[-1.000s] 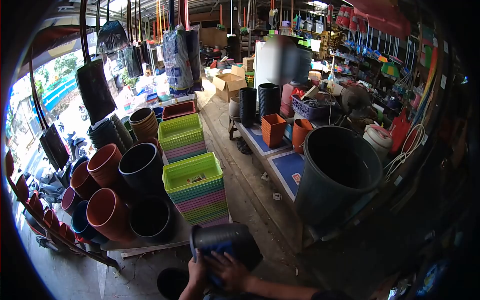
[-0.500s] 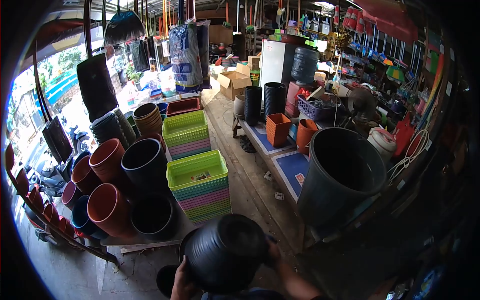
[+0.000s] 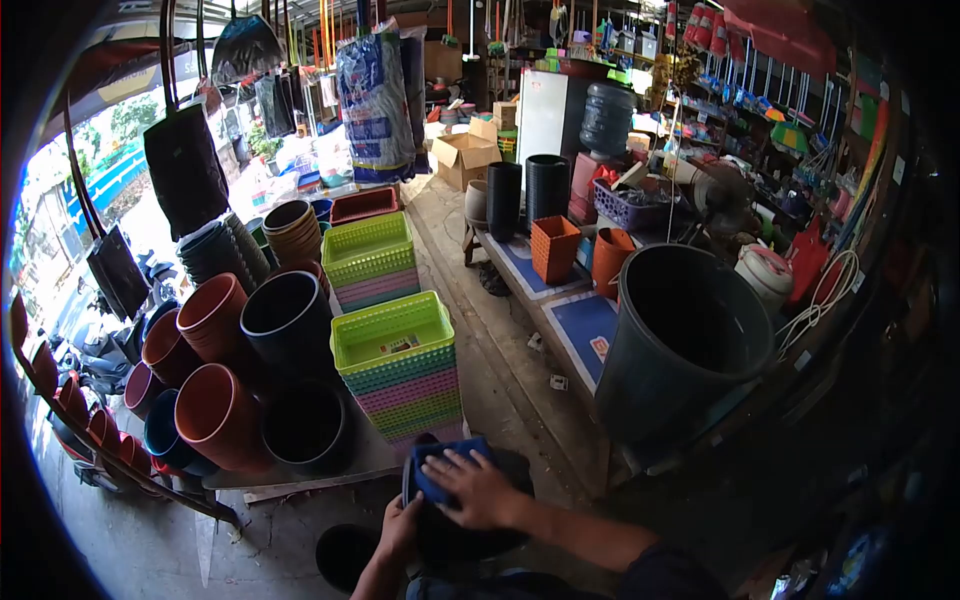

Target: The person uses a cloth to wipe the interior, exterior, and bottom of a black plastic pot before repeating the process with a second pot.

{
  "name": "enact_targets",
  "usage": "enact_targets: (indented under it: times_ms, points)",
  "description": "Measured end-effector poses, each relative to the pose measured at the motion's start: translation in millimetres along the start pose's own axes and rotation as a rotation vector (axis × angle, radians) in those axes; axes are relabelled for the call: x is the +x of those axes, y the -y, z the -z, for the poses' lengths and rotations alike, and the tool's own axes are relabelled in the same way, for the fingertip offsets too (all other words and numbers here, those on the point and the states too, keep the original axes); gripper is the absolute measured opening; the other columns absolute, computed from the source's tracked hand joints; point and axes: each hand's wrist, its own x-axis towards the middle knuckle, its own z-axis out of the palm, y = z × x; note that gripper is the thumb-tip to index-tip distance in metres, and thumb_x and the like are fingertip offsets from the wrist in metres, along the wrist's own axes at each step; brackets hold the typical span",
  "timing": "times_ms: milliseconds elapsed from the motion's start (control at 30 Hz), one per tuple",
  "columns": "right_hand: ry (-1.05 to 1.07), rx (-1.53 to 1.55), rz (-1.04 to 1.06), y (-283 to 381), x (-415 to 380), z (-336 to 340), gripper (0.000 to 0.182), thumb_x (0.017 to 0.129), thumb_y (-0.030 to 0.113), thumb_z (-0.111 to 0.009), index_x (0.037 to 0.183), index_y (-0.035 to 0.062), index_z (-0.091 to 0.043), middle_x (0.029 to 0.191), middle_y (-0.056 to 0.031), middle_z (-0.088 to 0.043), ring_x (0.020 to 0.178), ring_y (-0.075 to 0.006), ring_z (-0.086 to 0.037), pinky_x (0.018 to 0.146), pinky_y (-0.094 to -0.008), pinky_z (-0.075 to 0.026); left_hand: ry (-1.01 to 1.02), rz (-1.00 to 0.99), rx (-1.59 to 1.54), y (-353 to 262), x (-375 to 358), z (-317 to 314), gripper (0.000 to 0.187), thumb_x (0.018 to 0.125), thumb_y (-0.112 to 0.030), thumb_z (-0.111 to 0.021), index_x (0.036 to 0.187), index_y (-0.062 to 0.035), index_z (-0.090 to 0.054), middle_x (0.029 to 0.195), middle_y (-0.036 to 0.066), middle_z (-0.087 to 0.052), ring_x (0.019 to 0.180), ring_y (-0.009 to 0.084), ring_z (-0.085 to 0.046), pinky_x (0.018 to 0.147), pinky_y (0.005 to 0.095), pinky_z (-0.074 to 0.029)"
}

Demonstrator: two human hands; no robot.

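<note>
Your right hand (image 3: 475, 492) lies palm-down, forearm reaching in from lower right, fingers slightly spread on blue cloth (image 3: 430, 481); your left hand (image 3: 400, 526) angles up, gripping the rim of black pot (image 3: 465, 545), some fingers hidden. Pot's tipped before your torso, near basket stack (image 3: 405, 385), mouth leftward, long axis roughly sideways

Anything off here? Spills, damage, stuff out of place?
Two small pale scraps on the concrete floor beside the low blue-topped bench; probably litter. Black plastic pot is tipped, but the left hand grips its rim, so likely deliberate. No spill or damage visible.
</note>
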Motion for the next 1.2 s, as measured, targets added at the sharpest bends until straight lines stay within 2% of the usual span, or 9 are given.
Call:
enact_targets:
  times_ms: [300,400,467,533,667,800,933,1100,1200]
  points:
    - [-0.142,-0.007,-0.203,19.5,-82.3,-44.6,0.090,0.072,0.044,-0.072,0.147,0.0102,-0.036,0.155,-0.0152,-0.028,0.142,-0.0378,-0.026,0.111,-0.0604,-0.019,-0.056,0.272,-0.653,11.3,0.7,15.2,0.049,0.101,-0.037,-0.045,0.130,0.0027,-0.048,0.127,0.022,-0.057,0.116,0.0362,-0.056,0.106,0.0497,-0.040]
    - [-0.835,0.202,-0.397,-5.1,-86.4,-64.7,0.081,0.082,0.042,-0.068,0.145,0.0020,-0.036,0.152,-0.0160,-0.034,0.140,-0.0347,-0.031,0.110,-0.0548,-0.029,-0.033,0.332,-0.667,7.2,-1.0,27.5,0.054,0.097,-0.041,-0.053,0.130,0.0013,-0.051,0.126,0.020,-0.059,0.114,0.0348,-0.058,0.106,0.0503,-0.039]
    - [-0.835,1.320,-0.764,-33.7,-83.1,-49.4,0.059,0.100,0.040,-0.039,0.139,-0.0043,-0.041,0.148,-0.0183,-0.040,0.138,-0.0317,-0.037,0.113,-0.0450,-0.028,-0.048,0.329,-0.621,2.2,-4.5,32.2,0.052,0.096,-0.040,-0.054,0.127,0.0012,-0.053,0.124,0.019,-0.060,0.112,0.0337,-0.059,0.105,0.0497,-0.040]
    - [-0.605,2.140,-0.710,-82.6,-89.1,-40.1,0.055,0.101,0.037,-0.038,0.138,-0.0029,-0.045,0.140,-0.0164,-0.050,0.130,-0.0268,-0.048,0.112,-0.0361,-0.033,-0.070,0.333,-0.606,1.3,-4.7,38.7,0.042,0.094,-0.033,-0.060,0.120,0.0006,-0.058,0.114,0.016,-0.065,0.103,0.0294,-0.063,0.096,0.0452,-0.047]
    - [-0.113,2.066,-0.615,-146.8,-73.2,-11.6,0.058,0.099,0.041,-0.044,0.137,-0.0034,-0.046,0.136,-0.0169,-0.054,0.126,-0.0270,-0.052,0.111,-0.0387,-0.034,0.043,0.215,-0.310,-11.9,-0.1,32.8,0.034,0.093,-0.026,-0.063,0.114,0.0010,-0.060,0.103,0.011,-0.066,0.093,0.0231,-0.065,0.086,0.0373,-0.052]
    - [0.399,0.987,-0.609,-68.5,-27.9,113.7,0.054,0.095,0.042,-0.052,0.138,0.0079,-0.050,0.136,-0.0140,-0.055,0.128,-0.0289,-0.049,0.110,-0.0404,-0.035,0.016,0.083,0.102,-20.2,3.5,0.0,0.030,0.093,-0.025,-0.065,0.110,-0.0005,-0.060,0.090,0.003,-0.063,0.077,0.0127,-0.060,0.072,0.0292,-0.051]
    - [-0.060,0.045,0.053,-20.3,-34.6,47.3,0.062,0.085,0.037,-0.062,0.142,0.0164,-0.047,0.151,-0.0049,-0.040,0.142,-0.0301,-0.031,0.115,-0.0476,-0.018,-0.050,0.049,-0.092,-14.9,13.6,11.3,0.034,0.097,-0.028,-0.058,0.113,0.0019,-0.058,0.097,0.008,-0.065,0.084,0.0192,-0.064,0.080,0.0346,-0.053]
    - [-0.490,0.231,-0.060,-21.1,-82.6,-0.3,0.054,0.087,0.029,-0.061,0.135,0.0068,-0.052,0.140,-0.0113,-0.052,0.134,-0.0296,-0.044,0.112,-0.0447,-0.026,-0.089,-0.013,-0.395,-4.8,11.3,59.7,0.043,0.100,-0.031,-0.051,0.124,0.0046,-0.053,0.118,0.019,-0.062,0.105,0.0313,-0.063,0.096,0.0449,-0.048]
    - [-0.714,1.203,-0.621,-41.0,-86.3,-31.2,0.045,0.097,0.030,-0.049,0.127,-0.0026,-0.055,0.127,-0.0155,-0.059,0.122,-0.0260,-0.053,0.104,-0.0363,-0.037,-0.091,-0.014,-0.479,-3.2,3.9,79.8,0.043,0.099,-0.031,-0.052,0.124,0.0042,-0.053,0.119,0.018,-0.062,0.106,0.0310,-0.063,0.096,0.0455,-0.048]
